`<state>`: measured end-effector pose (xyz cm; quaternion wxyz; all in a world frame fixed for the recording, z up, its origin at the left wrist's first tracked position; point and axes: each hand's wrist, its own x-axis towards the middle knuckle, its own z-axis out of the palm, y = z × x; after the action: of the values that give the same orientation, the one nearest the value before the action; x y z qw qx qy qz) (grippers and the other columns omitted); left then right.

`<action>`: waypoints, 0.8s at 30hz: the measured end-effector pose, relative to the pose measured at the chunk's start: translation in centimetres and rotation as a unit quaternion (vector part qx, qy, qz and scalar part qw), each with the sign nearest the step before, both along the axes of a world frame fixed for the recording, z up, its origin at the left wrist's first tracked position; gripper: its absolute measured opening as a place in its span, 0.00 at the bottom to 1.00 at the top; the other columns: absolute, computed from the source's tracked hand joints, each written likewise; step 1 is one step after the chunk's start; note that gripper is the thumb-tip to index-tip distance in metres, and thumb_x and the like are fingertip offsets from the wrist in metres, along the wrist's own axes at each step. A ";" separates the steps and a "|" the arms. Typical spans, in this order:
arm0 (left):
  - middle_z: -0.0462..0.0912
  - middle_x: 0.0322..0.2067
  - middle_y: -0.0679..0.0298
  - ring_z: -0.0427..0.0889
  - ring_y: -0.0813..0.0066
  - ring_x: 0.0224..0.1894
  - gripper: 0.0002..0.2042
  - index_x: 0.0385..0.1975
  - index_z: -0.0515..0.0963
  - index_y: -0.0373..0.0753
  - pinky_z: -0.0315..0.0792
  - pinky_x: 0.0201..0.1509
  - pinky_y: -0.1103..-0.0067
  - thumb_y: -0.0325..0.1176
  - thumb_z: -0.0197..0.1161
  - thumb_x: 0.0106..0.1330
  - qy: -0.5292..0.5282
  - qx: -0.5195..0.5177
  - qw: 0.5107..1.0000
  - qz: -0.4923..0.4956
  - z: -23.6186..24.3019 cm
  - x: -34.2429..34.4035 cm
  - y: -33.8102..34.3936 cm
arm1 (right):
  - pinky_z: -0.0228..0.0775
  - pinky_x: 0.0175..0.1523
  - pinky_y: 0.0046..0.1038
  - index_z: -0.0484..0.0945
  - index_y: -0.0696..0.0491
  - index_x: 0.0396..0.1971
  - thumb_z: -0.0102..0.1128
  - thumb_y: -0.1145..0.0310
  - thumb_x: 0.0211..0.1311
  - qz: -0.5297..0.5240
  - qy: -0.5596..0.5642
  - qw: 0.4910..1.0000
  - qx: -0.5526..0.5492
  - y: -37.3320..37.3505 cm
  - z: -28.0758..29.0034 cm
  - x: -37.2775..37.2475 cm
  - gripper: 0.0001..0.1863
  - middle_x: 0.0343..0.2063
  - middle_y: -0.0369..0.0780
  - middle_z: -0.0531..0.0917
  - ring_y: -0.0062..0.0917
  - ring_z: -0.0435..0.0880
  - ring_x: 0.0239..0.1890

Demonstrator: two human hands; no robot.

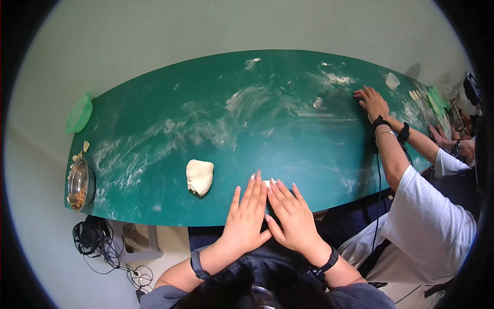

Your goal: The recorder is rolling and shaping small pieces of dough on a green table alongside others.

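Note:
Both hands lie flat on the green table near its front edge, side by side, with the fingertips pointing away from me. My left hand (245, 220) has its fingers stretched out. Beside it, my right hand (295, 222) is also stretched out, its fingers slightly spread. A small white piece, which looks like dough (266, 183), shows between the index fingertips; most of it is hidden under the fingers. To the left of my left hand rests a larger smooth lump of pale dough (199, 176), untouched.
White flour streaks the green table (170, 103). At the left edge stand a metal bowl (88, 181) with brownish-orange food, several small pale pieces (86, 147) and a green plastic container (80, 114). On the right, a co-worker's hands (374, 103) reach over the table; a black cable (380, 180) hangs there.

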<state>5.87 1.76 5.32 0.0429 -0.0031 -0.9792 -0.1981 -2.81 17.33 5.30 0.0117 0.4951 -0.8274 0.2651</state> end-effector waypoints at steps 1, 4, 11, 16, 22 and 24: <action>0.45 0.76 0.38 0.43 0.45 0.80 0.46 0.73 0.50 0.24 0.39 0.79 0.51 0.44 0.61 0.60 -0.002 0.000 1.000 0.000 0.1 0.1 0.1 | 0.51 0.76 0.50 0.68 0.62 0.66 0.59 0.63 0.65 0.000 -0.002 1.000 0.000 0.0 0.0 0.2 0.32 0.69 0.51 0.69 0.42 0.66 0.73; 0.45 0.76 0.38 0.43 0.46 0.80 0.45 0.73 0.51 0.24 0.37 0.79 0.50 0.42 0.61 0.58 -0.018 -0.007 1.000 0.012 0.2 0.2 0.5 | 0.49 0.77 0.50 0.67 0.63 0.67 0.56 0.63 0.65 -0.003 -0.023 1.000 0.012 -0.3 -0.1 0.7 0.33 0.69 0.53 0.68 0.43 0.64 0.74; 0.47 0.76 0.38 0.42 0.49 0.81 0.44 0.73 0.54 0.25 0.32 0.80 0.50 0.45 0.57 0.58 -0.017 -0.132 0.990 0.055 -0.4 -1.4 1.5 | 0.46 0.77 0.53 0.64 0.65 0.68 0.52 0.60 0.53 -0.040 -0.039 0.998 0.026 -1.3 0.2 0.0 0.41 0.69 0.57 0.67 0.46 0.63 0.74; 0.51 0.75 0.38 0.43 0.50 0.81 0.43 0.72 0.58 0.27 0.31 0.80 0.50 0.50 0.54 0.60 -0.023 -0.263 0.962 0.069 -0.5 -3.1 1.3 | 0.46 0.77 0.53 0.65 0.67 0.67 0.49 0.62 0.48 -0.054 -0.028 0.997 0.039 -2.5 0.3 -1.3 0.42 0.68 0.58 0.67 0.47 0.64 0.74; 0.50 0.76 0.41 0.40 0.53 0.81 0.51 0.75 0.54 0.29 0.26 0.77 0.42 0.64 0.53 0.59 -0.085 -0.240 0.966 0.036 1.5 -4.6 -0.3 | 0.47 0.77 0.52 0.66 0.67 0.66 0.48 0.62 0.49 -0.054 -0.024 0.998 0.035 -3.5 0.2 -2.8 0.41 0.69 0.58 0.67 0.46 0.64 0.74; 0.51 0.76 0.42 0.41 0.54 0.81 0.53 0.74 0.55 0.28 0.26 0.77 0.41 0.67 0.54 0.57 -0.063 -0.231 0.970 0.032 1.0 -4.8 -1.0 | 0.47 0.77 0.52 0.68 0.67 0.65 0.48 0.63 0.49 -0.056 -0.015 0.998 0.029 -3.8 0.1 -3.1 0.40 0.68 0.58 0.68 0.46 0.64 0.74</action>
<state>1.04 0.77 6.29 -0.0141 0.0310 -0.9988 0.0347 -5.93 13.55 5.37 -0.0004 0.4441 -0.8612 0.2472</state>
